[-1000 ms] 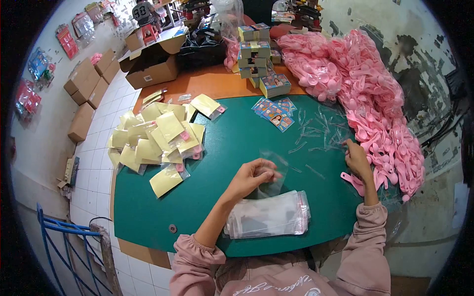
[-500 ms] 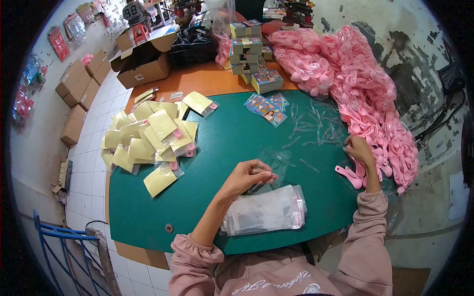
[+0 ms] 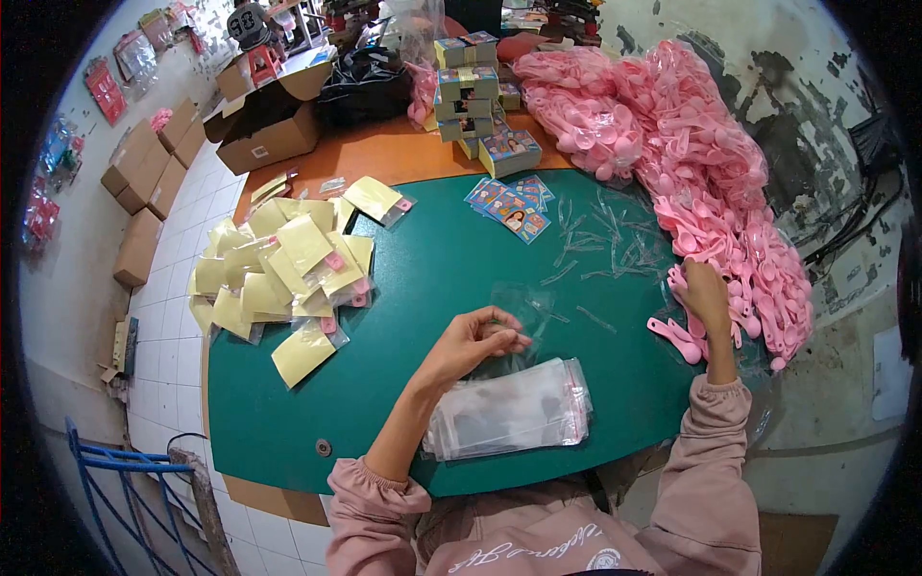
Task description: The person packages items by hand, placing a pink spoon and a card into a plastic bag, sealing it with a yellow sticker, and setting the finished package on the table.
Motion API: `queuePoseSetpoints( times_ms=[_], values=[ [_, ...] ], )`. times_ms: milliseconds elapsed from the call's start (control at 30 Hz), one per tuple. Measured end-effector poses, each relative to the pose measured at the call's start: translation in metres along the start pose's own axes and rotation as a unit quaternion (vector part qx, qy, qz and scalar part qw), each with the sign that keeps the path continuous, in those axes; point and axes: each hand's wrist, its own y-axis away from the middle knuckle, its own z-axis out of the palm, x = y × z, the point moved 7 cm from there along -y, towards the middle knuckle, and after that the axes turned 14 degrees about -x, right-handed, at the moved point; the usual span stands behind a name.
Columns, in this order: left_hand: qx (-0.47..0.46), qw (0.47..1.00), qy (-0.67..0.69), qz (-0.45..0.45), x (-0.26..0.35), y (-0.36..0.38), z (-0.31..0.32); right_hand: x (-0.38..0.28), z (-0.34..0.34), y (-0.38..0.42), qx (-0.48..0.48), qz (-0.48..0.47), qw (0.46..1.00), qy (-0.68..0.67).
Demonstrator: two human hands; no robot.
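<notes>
My left hand point(image 3: 469, 348) is closed in a pinch on a clear plastic bag point(image 3: 523, 300), which spreads out past the fingertips above the green tabletop. Just below that hand lies a stack of clear plastic bags point(image 3: 509, 411). At the right, my right hand point(image 3: 706, 296) has its fingers closed on a pink plastic spoon point(image 3: 677, 282) at the edge of the big pile of pink spoons point(image 3: 696, 163). A few loose pink spoons point(image 3: 680, 341) lie beside that wrist. The fingertips of the right hand are partly hidden.
Filled packets with yellow backing point(image 3: 303, 245) are heaped on the left. Printed cards point(image 3: 514, 209) lie near the back, before bundled card stacks point(image 3: 509, 152). Clear plastic strips point(image 3: 624, 230) are scattered mid-right. An open cardboard box point(image 3: 269, 139) stands behind.
My right hand has shifted slightly up and left, and a pink spoon now shows at its fingertips. My left hand still holds the clear bag in nearly the same place. The view has tilted a little.
</notes>
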Motion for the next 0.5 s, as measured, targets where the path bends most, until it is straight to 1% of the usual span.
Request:
queuePoseSetpoints(
  times_ms=[133, 200, 233, 300, 333, 367, 400, 433, 467, 500],
  values=[
    [0.010, 0.999, 0.032, -0.023, -0.002, 0.000, 0.001, 0.012, 0.018, -0.011, 0.037, -0.027, 0.999, -0.009],
    [0.007, 1.000, 0.020, -0.010, -0.003, 0.000, -0.001, 0.012, 0.013, -0.013, 0.057, -0.062, 0.994, -0.065],
    [0.011, 1.000, 0.020, -0.008, -0.004, 0.000, -0.003, 0.002, 0.003, -0.011, 0.058, -0.066, 0.994, -0.064],
    [0.001, 0.999, -0.036, -0.013, -0.005, -0.001, -0.004, -0.014, -0.034, 0.003, 0.133, 0.002, 0.991, -0.019],
    [0.003, 0.999, -0.034, -0.012, -0.005, -0.001, -0.003, -0.029, -0.048, 0.009, 0.132, 0.000, 0.991, -0.018],
    [0.005, 0.999, -0.034, -0.009, -0.005, -0.001, -0.003, -0.046, -0.064, 0.017, 0.143, -0.049, 0.979, -0.135],
    [0.005, 0.999, -0.035, -0.008, -0.004, -0.002, -0.001, -0.062, -0.074, 0.024, 0.152, -0.095, 0.952, -0.250],
    [0.003, 0.999, -0.036, -0.010, -0.004, -0.002, 0.000, -0.078, -0.077, 0.029, 0.152, -0.093, 0.951, -0.251],
    [0.007, 0.999, -0.039, -0.015, -0.004, -0.002, 0.000, -0.093, -0.076, 0.031, 0.128, -0.115, 0.921, -0.349],
    [0.013, 0.999, -0.041, -0.020, -0.004, -0.001, 0.000, -0.107, -0.074, 0.032, 0.104, -0.137, 0.880, -0.442]
  ],
)
